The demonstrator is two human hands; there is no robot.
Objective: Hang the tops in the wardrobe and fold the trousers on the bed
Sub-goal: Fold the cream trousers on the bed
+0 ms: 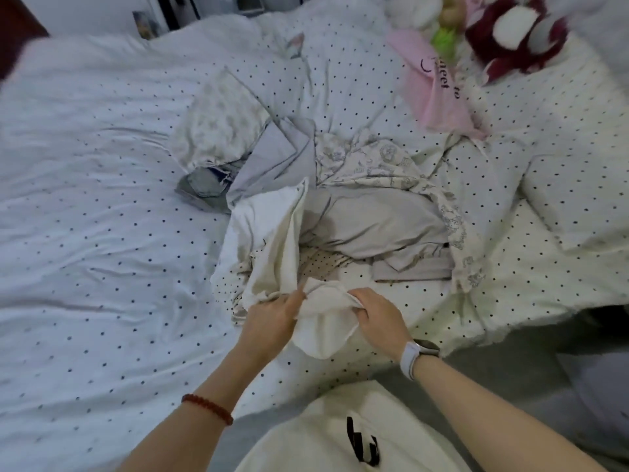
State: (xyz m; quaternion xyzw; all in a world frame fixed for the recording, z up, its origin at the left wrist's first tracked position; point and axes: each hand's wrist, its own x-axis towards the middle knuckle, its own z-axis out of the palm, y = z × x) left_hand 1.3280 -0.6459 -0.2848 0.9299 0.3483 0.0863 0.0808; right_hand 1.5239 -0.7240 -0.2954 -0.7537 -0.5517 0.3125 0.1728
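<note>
Polka-dot bedding covers the bed (102,206), rumpled, with plush toys (510,32) and a pink cloth (439,93) at the far right. Near the middle lies a loose heap of clothes: a grey garment (371,219), a printed pale one (384,161) behind it, something denim (204,185) to the left, and a cream garment (272,240) trailing toward the near edge. Both hands work the near end of that cream garment: the left hand (272,318) has its fingers curled into the cloth, and the right hand (377,315) pinches a bunched fold of it just beside. Whether it is a top or trousers cannot be told from here. It looks light, thin and limp, likely a knit that stretches and will not keep a shape by itself, so it will sag and twist wherever it is unsupported. Part of it seems to lie under or against the grey garment, so a slow lift would keep the heap from dragging along. Good holds would be the firmer edges: shoulder seams or collar if a top, waistband if trousers, with the hands spread apart to shake it flat.
</note>
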